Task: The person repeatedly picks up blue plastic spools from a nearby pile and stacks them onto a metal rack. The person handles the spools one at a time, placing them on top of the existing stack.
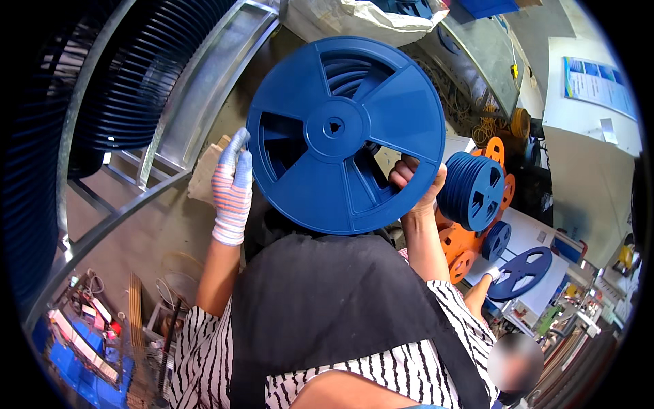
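My bare right grip (427,196) is clamped on the large blue reel (346,129); my gloved left grip (232,194), digits apart, flanks its edge

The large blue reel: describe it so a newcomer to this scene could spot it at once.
Start at the black apron, low in the middle. Just above it, the bare right hand grips the large blue reel through a flange window. Unlike the blue wound reel and orange reels rightward, it looks by far the largest.

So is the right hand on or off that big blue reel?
On: the right hand grips the rim of the big blue reel, its fingers showing through a cutout.
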{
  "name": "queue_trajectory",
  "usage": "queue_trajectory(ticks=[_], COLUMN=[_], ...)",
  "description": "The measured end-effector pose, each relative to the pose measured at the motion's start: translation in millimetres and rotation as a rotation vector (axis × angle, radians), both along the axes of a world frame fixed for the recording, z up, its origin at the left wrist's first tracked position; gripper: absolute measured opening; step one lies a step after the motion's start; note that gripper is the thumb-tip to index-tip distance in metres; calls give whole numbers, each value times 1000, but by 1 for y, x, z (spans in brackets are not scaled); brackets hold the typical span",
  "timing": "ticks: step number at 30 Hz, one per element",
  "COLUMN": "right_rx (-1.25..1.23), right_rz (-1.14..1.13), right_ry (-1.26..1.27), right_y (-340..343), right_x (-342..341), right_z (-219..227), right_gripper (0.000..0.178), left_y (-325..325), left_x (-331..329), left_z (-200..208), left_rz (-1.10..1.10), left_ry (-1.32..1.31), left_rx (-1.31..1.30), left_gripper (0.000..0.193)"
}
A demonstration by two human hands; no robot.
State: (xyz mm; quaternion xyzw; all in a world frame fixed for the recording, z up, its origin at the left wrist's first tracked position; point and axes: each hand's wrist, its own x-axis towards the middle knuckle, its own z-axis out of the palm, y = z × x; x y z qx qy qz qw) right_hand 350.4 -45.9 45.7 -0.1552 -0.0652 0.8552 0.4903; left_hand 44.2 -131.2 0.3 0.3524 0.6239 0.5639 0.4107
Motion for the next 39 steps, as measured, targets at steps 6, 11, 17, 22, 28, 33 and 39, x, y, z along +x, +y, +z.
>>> queue_trajectory(ticks=[6,11,17,22,28,33,39], right_rx=[28,29,83,0,-90,-136,-146], right_rz=[-26,-71,-81,-145,-144,-193,-141], right_ry=[-42,-116,-409,-717,-440,-443,-477], right_y=[3,-8,-21,-28,-14,-17,-16], right_x=[14,18,4,-20,-3,3,-4], right_z=[2,3,29,48,29,21,19], right_gripper=[20,25,33,49,30,30,30], left_y=[31,39,46,46,26,11,-3], left_x=[32,76,103,80,14,14,8], left_z=[21,24,44,19,14,22,0], left_rz=[-127,-373,-515,-376,-324,-147,-164], left_ry=[304,484,540,-152,-1366,-1595,-1605], left_rx=[66,-7,-298,-169,-33,87,129], left_gripper=[33,51,104,88,55,70,72])
